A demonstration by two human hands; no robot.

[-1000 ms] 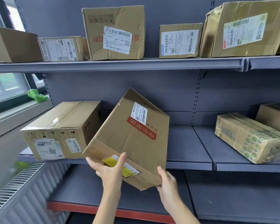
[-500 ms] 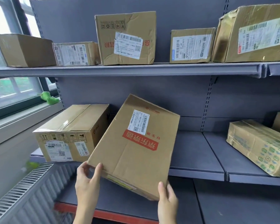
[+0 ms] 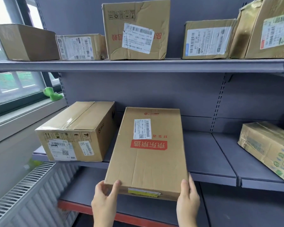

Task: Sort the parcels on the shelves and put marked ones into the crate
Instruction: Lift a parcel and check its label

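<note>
A flat brown parcel [image 3: 147, 161] with a red printed band and a white barcode label lies flat, its far end over the middle shelf [image 3: 208, 161] and its near end sticking out past the shelf's front edge. A yellow strip shows on its near side face. My left hand [image 3: 105, 200] grips the near left corner, thumb on top. My right hand [image 3: 188, 199] grips the near right corner. No crate is in view.
A taller box [image 3: 75, 133] stands just left of the parcel on the same shelf; a taped parcel [image 3: 269, 149] lies at the right. Several labelled boxes line the top shelf [image 3: 138, 65]. A radiator [image 3: 28, 194] and a windowsill are at the left.
The parcel has swung from tilted and twisted to flat and square to the shelf, its far end now over the middle shelf. Both hands shifted to its near corners. The camera moved closer.
</note>
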